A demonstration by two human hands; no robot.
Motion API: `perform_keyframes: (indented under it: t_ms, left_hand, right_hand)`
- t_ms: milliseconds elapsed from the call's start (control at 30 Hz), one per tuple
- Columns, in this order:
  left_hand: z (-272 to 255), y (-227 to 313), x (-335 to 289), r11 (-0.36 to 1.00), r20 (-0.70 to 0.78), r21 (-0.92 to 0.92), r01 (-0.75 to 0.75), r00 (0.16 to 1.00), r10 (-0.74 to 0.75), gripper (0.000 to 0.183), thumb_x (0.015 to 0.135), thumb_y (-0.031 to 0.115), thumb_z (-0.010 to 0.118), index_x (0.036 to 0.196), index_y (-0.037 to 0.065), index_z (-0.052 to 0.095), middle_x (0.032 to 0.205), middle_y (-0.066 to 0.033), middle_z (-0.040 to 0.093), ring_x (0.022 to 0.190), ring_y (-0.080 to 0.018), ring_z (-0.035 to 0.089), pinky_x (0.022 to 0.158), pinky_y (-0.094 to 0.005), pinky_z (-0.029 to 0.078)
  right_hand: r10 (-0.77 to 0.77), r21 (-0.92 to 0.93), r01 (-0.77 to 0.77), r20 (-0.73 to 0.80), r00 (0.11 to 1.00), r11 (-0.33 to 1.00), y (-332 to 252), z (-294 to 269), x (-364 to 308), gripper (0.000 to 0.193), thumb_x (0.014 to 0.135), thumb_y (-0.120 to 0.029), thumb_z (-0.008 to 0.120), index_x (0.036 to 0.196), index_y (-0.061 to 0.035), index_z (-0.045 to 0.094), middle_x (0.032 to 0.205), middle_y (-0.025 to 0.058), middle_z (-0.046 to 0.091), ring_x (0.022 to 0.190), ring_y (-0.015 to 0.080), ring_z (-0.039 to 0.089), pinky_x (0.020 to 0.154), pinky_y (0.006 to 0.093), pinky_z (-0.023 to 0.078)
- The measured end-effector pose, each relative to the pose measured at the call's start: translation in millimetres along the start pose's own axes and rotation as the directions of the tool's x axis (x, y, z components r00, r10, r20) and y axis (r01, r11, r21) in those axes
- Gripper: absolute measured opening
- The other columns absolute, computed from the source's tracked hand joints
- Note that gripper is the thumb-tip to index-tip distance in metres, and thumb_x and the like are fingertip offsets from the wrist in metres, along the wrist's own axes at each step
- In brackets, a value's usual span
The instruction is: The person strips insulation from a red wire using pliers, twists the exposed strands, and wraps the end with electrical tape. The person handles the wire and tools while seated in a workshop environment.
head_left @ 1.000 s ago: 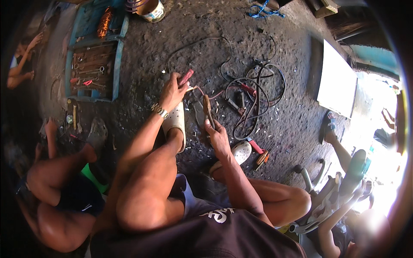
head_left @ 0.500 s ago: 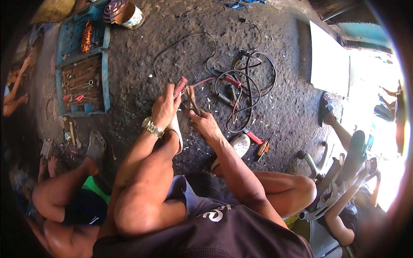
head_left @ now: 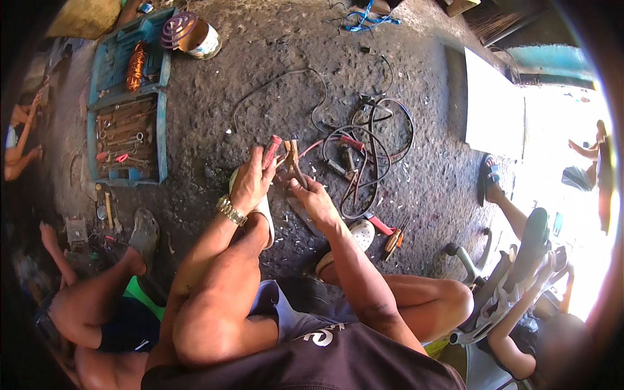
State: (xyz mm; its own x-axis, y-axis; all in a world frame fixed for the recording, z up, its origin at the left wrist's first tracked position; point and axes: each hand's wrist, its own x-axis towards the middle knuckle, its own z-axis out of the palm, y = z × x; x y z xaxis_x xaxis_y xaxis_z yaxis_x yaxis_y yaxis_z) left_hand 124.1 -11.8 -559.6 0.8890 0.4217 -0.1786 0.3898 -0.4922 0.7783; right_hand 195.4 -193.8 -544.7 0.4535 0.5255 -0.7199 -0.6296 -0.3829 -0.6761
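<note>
My left hand (head_left: pixel 249 184) is closed round a red-handled cable clamp (head_left: pixel 272 151), its handle pointing up and away from me. In my right hand (head_left: pixel 316 203) is a pair of rusty pliers (head_left: pixel 292 159), gripped by the handles with the jaws pointing away from me. The jaws are just right of the red clamp, by the end of a thin red cable; whether they bite on the cable I cannot tell. That cable leads right into a tangle of black and red cables (head_left: pixel 373 149) on the ground.
A blue toolbox (head_left: pixel 162 136) with wrenches and a coil of copper wire (head_left: pixel 135 66) lies open at the left, beside a bucket (head_left: pixel 207 44). Screwdrivers (head_left: pixel 394 243) lie by my right shoe (head_left: pixel 357 239). Other people sit at both sides. A white board (head_left: pixel 494 104) stands at right.
The view has tilted, so most things sit slightly lower. Both hands stay close together, still holding the clamp and the pliers. At the left, a person's hand has shifted.
</note>
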Motion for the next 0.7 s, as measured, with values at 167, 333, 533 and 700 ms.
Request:
perform_keyframes:
  t_ms: [167,333,533,700]
  left_hand:
    - [0.7,0.8,-2.0,0.998,0.001,0.004,-0.055,0.998,0.055,0.033,0.101,0.025,0.062,0.122,0.003,0.049,0.094,-0.0239,0.067,0.086,-0.048,0.066,0.068,-0.0522,0.051]
    - [3.5,0.5,-11.3,0.991,0.064,-0.08,-0.11,0.991,0.115,0.03,0.101,0.025,0.063,0.12,0.006,0.05,0.082,-0.019,0.065,0.078,-0.0458,0.066,0.065,-0.0522,0.049]
    - [8.6,-4.2,-21.3,0.983,0.086,-0.18,-0.042,0.995,0.059,0.034,0.102,0.027,0.064,0.122,0.006,0.048,0.092,-0.0207,0.065,0.081,-0.0425,0.069,0.067,-0.0512,0.049]
    - [-3.5,-31.3,-21.9,-0.181,0.355,-0.933,0.313,0.885,-0.301,0.03,0.11,0.031,0.045,0.124,0.006,0.053,0.089,-0.0023,0.06,0.049,-0.0025,0.044,0.042,-0.0172,0.035]
  right_hand:
    - [-0.2,-0.33,0.13,-0.189,0.961,0.935,10.8,-5.2,-1.6,0.043,0.1,-0.042,0.068,0.109,0.0006,0.067,0.09,0.0098,0.07,0.077,0.0182,0.062,0.07,0.0351,0.051]
    - [0.133,-0.227,-0.153,-0.102,0.986,0.962,29.4,-2.7,-1.9,0.053,0.091,-0.049,0.077,0.087,0.0035,0.07,0.073,0.0089,0.067,0.072,0.018,0.062,0.069,0.0372,0.05]
    - [0.231,0.15,-0.208,-0.159,0.96,0.966,47.2,12.9,-5.5,0.037,0.09,-0.038,0.08,0.082,-0.0044,0.066,0.072,0.0023,0.062,0.057,0.0125,0.055,0.052,0.0357,0.044]
    - [-0.281,0.726,-0.596,0.685,0.672,0.344,34.6,-6.0,-15.2,0.038,0.099,-0.045,0.06,0.082,-0.0126,0.049,0.06,-0.0026,0.036,0.045,0.0138,0.032,0.044,0.0308,0.027]
